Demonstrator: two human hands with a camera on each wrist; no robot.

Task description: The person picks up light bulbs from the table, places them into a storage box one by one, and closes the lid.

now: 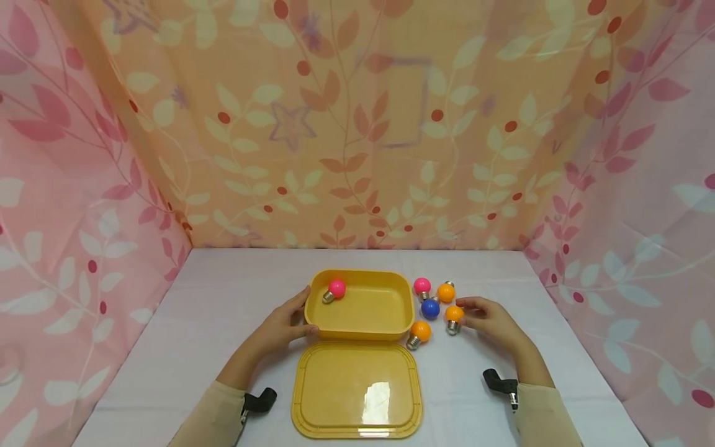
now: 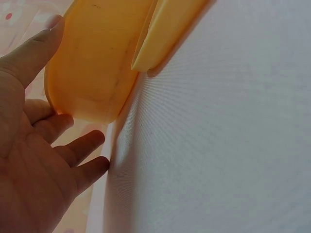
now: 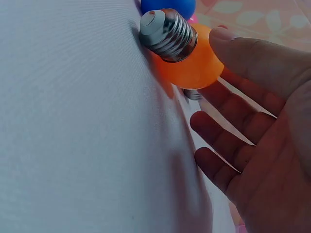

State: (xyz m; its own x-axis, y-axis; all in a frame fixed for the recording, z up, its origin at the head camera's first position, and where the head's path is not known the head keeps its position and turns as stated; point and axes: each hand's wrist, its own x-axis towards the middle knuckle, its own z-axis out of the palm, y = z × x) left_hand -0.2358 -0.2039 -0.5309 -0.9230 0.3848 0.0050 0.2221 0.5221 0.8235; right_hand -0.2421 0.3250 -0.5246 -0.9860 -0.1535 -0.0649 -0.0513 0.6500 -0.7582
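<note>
An open yellow plastic box (image 1: 368, 313) stands on the white table, with a pink bulb (image 1: 337, 288) lying inside at its left end. My left hand (image 1: 283, 321) holds that end, thumb along the near side and fingers round the end wall; the other fingers are spread in the left wrist view. At the right, my right hand (image 1: 491, 320) has thumb and index finger at an orange light bulb (image 3: 187, 63), pinching its round side. The bulb's metal screw base points toward me. My other right fingers are loosely bent beside it.
The yellow lid (image 1: 335, 391) lies flat in front of the box. Right of the box are a blue bulb (image 1: 430, 309), a pink bulb (image 1: 422, 285), an orange bulb (image 1: 445, 292) and another orange bulb (image 1: 421, 331). Floral cloth (image 1: 357, 124) walls the table's back and sides.
</note>
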